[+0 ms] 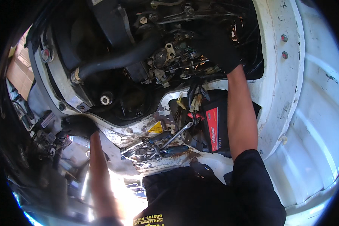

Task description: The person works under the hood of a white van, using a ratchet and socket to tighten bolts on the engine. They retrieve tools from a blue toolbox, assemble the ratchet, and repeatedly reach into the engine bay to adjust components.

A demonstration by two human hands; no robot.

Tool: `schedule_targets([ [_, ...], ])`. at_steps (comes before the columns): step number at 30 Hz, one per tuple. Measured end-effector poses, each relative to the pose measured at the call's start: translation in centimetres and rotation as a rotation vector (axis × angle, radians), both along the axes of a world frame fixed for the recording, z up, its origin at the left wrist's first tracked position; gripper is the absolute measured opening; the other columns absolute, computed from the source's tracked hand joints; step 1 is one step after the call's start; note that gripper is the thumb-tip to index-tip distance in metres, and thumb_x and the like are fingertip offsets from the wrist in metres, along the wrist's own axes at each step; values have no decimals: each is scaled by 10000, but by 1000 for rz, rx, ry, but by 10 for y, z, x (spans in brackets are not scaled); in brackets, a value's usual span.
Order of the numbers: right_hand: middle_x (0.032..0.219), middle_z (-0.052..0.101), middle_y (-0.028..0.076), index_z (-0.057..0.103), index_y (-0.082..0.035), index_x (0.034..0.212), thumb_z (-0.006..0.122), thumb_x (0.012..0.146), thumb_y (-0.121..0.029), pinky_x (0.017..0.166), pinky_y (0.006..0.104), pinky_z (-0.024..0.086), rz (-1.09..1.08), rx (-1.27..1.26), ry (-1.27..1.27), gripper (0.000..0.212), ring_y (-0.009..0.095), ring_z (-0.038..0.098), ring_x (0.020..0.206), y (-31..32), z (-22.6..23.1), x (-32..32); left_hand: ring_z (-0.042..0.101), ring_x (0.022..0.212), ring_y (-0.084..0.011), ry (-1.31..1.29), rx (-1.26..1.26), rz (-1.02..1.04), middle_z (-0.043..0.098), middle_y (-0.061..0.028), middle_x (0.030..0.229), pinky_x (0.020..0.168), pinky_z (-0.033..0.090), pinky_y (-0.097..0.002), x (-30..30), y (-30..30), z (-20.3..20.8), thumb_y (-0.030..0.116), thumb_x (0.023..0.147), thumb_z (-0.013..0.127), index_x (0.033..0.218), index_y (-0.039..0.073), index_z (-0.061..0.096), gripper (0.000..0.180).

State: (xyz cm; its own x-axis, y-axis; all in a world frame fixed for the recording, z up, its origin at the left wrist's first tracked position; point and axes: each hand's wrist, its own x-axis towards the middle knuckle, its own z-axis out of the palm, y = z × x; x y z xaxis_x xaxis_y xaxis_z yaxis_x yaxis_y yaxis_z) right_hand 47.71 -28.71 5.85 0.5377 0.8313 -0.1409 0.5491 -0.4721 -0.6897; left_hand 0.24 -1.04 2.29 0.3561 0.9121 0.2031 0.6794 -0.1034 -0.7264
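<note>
My right hand (220,51), in a black glove, reaches deep into the engine bay beside the engine (165,56). Its fingers merge with the dark parts around them, so what they touch or hold is hidden. Near it are metal brackets, linkages and thin lines. My left hand (79,126), also black-gloved, rests on the white body edge (73,109) at the bay's near left corner, its fingers lying over the edge. Just below that hand is a pale bottle or can (79,141). A thick black hose (120,58) crosses the bay between my hands.
Several wrenches and ratchets (150,148) lie in a pile on the front ledge. A black battery with a red label (213,130) sits under my right forearm, cable connectors (196,101) beside it. More tools and parts (45,139) lie at the left, near cardboard (20,71).
</note>
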Motion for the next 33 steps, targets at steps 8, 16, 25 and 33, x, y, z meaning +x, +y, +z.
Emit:
schedule_targets([
  [8, 1203, 713, 181, 714, -78, 1250, 785, 853, -292, 975, 438, 527, -31, -79, -188, 457, 364, 670, 1111, 4, -1, -12, 568, 1172, -453, -284, 67, -55, 529, -313, 1326, 993, 445, -624, -53, 19, -40, 250, 1040, 413, 1381, -154, 402, 529],
  [16, 1134, 718, 175, 698, -90, 1248, 750, 876, -312, 942, 462, 526, -50, -176, -288, 436, 372, 665, 1079, 13, 2, -22, 410, 1308, -615, -88, 14, -50, 403, -429, 1380, 1095, 370, -678, -58, 16, -36, 240, 1093, 338, 1409, -211, 290, 553],
  [25, 1144, 721, 189, 709, -56, 1223, 760, 869, -322, 917, 465, 543, -57, -114, -332, 446, 380, 685, 1049, 8, 5, -20, 528, 1162, -497, -628, 72, -81, 487, -347, 1233, 973, 454, -614, -28, 10, -22, 247, 1086, 381, 1324, -117, 395, 435],
  [33, 1131, 721, 189, 710, -33, 1196, 760, 844, -253, 922, 473, 545, -121, -246, -323, 418, 379, 680, 1061, 19, 22, -30, 529, 1065, -437, -383, 160, -236, 483, -279, 1180, 891, 451, -563, -69, 25, -45, 253, 1094, 377, 1247, -91, 427, 380],
])
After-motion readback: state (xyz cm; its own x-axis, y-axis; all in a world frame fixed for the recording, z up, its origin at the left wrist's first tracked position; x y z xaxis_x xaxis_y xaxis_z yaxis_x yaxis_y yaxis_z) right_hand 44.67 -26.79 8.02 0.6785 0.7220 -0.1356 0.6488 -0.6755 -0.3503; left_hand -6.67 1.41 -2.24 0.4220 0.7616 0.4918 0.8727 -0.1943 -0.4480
